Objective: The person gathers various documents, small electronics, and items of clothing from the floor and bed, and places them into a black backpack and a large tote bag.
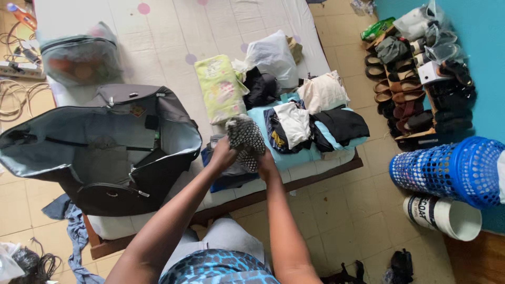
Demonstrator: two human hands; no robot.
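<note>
Holding a black-and-white patterned piece of cloth between both hands, I have it bunched up just above the near edge of the bed. My left hand grips its lower left side and my right hand its lower right; the fingers of both are closed around the fabric, so neither hand is free. By my judgement the step in hand is folding or rolling this piece into a compact bundle. It looks partly gathered, not yet flat or tidy.

Just beneath my hands lies a dark blue garment on the mattress. To my left sits a large black travel bag with a grey lining, zipped open and gaping, with little inside that I can make out. The next move, I think, calls for finishing the fold with a firm grip, then carrying it sideways to a free spot.

Farther on are a folded light-green patterned cloth, stacked garments in white, black and pale blue, a white plastic bag and a clear zipped pouch. By the teal wall stands a rack of shoes.
</note>
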